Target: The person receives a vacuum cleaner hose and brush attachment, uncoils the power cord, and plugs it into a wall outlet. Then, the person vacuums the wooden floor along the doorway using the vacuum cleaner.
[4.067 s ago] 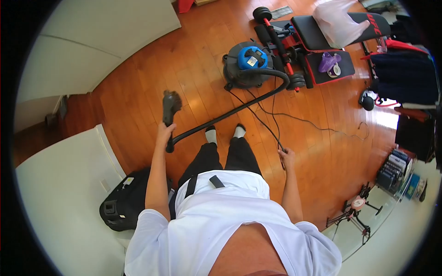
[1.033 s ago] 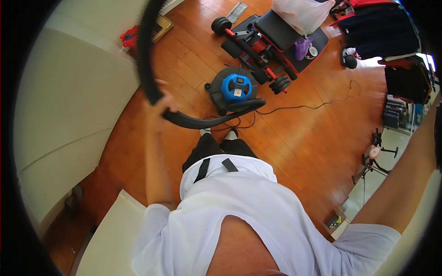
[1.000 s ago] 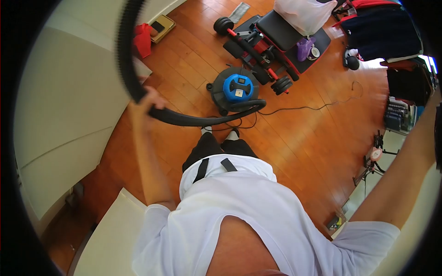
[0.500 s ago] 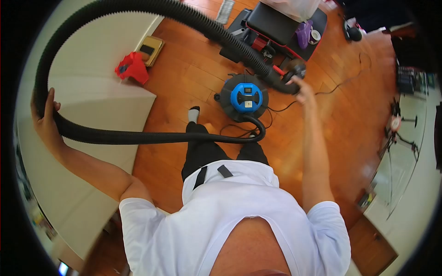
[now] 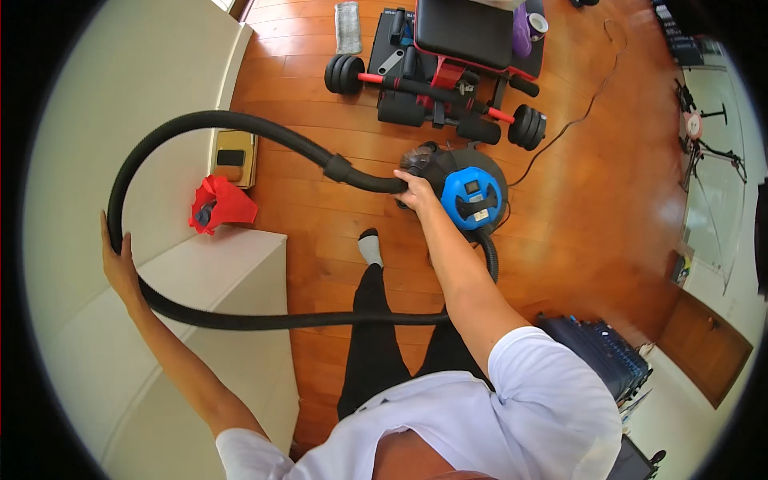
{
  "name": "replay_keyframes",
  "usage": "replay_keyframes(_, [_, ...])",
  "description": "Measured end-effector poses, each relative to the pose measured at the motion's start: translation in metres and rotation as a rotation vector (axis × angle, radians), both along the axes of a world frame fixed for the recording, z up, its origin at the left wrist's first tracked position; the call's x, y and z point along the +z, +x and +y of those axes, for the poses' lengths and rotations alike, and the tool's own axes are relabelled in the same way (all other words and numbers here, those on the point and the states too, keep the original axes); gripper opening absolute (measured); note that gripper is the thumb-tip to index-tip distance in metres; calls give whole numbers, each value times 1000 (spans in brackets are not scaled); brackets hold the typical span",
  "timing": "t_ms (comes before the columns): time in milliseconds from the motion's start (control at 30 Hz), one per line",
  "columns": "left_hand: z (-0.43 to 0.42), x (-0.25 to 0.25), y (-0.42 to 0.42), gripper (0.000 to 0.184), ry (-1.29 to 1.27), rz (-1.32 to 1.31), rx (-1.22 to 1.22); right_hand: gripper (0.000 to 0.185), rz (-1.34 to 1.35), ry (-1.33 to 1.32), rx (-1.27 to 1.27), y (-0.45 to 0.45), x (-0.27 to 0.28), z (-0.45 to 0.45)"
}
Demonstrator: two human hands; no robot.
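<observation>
A black ribbed vacuum hose (image 5: pixel 216 120) arcs in a large loop from the left round to my right hand. My left hand (image 5: pixel 122 270) holds the loop's far left side, with the hose between thumb and fingers. Around the hose's end my right hand (image 5: pixel 414 192) is closed. Just beyond it is a clear, blurred head piece (image 5: pixel 418 158), partly hidden; I cannot make out its shape. The vacuum cleaner (image 5: pixel 474 198), with a blue top and dark body, stands on the floor right of my right hand. The hose's lower run crosses above my legs.
A weight bench (image 5: pixel 464 36) with a dumbbell bar (image 5: pixel 432 94) stands ahead. A red bin (image 5: pixel 220 206) and a yellow box (image 5: pixel 246 164) sit by the left wall, near a white cabinet (image 5: pixel 240 276). A power cord (image 5: pixel 588 108) trails right. A dark suitcase (image 5: pixel 596 352) stands behind right.
My right hand has swung left and in with the hose end, now left of the vacuum cleaner. My left hand has lowered with the loop. The whole view has shifted.
</observation>
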State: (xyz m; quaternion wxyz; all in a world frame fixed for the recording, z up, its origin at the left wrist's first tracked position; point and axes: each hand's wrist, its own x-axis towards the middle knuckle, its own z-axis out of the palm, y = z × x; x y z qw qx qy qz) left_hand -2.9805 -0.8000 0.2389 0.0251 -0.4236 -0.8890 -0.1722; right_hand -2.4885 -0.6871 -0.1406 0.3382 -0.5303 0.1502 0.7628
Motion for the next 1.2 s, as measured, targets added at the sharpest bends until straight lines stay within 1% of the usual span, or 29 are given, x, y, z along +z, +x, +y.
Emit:
replay_keyframes(67, [2, -28, -10, 73, -123, -71, 45, 40, 77, -25, 12, -28, -23, 1])
replay_keyframes(133, [-5, -70, -38, 80, -221, -131, 22, 54, -130, -5, -39, -61, -33, -7])
replay_keyframes(167, [-12, -101, -57, 87, -128, -139, -187, 61, -233, 4, -58, -74, -41, -14])
replay_keyframes(200, [-11, -118, -54, 93, -168, -230, -170, 65, -321, 74, -56, -83, -55, -27])
replay_keyframes(267, [-14, -167, -59, 98, -185, -358, -240, 72, -497, 219, -48, -93, -91, -57])
replay_keyframes(300, [-12, -186, -53, 99, -257, -382, -225, 68, -505, 294, -90, -95, -105, -71])
replay_keyframes(333, [-6, -201, -38, 99, -329, -405, -207, 65, -523, 306, -17, -94, -120, -80])
replay_keyframes(400, [17, -220, 2, 101, -566, -615, 96, 59, -559, 326, 133, -81, -145, -95])
replay_keyframes(433, [12, -252, -7, 102, -546, -537, -74, 51, -612, 315, 194, -72, -154, -98])
replay_keyframes(467, [2, -289, -15, 102, -521, -460, -244, 49, -685, 349, 308, -61, -171, -100])
replay_keyframes(500, [5, -312, -10, 103, -597, -445, -261, 47, -757, 383, 424, -49, -193, -100])
replay_keyframes(533, [5, -335, -2, 103, -578, -278, -439, 45, -827, 414, 541, -39, -207, -98])
replay_keyframes(600, [20, -367, 16, 100, -861, -161, -408, 42, -864, 354, 591, -24, -228, -88])
replay_keyframes(633, [30, -384, 23, 98, -919, -118, -402, 38, -842, 275, 603, -14, -237, -84])
replay_keyframes(700, [52, -415, 35, 94, -1028, -25, -393, 38, -838, 169, 536, -1, -265, -76])
replay_keyframes(733, [62, -428, 37, 92, -994, -23, -404, 38, -832, 120, 501, 0, -262, -71])
replay_keyframes(767, [71, -439, 38, 90, -960, -20, -414, 38, -811, 54, 461, 5, -257, -65])
replay_keyframes(800, [78, -448, 39, 87, -928, -16, -425, 38, -809, 62, 479, 5, -263, -66])
replay_keyframes(867, [99, -447, 59, 92, -892, 90, -423, 39, -807, 79, 513, 6, -278, -66])
replay_keyframes(900, [105, -446, 72, 95, -872, 142, -424, 40, -837, 124, 558, 6, -271, -64])
replay_keyframes(1000, [112, -451, 107, 89, -622, 509, -526, 46, -848, 69, 620, 5, -263, -57])
replay_keyframes(1033, [116, -450, 124, 78, -607, 379, -550, 49, -875, 48, 654, 4, -263, -56])
replay_keyframes(1067, [115, -448, 144, 77, -569, 284, -637, 51, -900, 27, 687, 2, -262, -54])
replay_keyframes(1100, [107, -456, 160, 77, -422, 253, -823, 54, -924, 8, 721, -1, -262, -53])
replay_keyframes(1167, [89, -439, 234, 81, -431, -69, -863, 59, -835, -56, 677, -2, -266, -53])
replay_keyframes(1200, [78, -428, 270, 82, -497, -268, -811, 61, -793, -89, 656, -1, -269, -54])
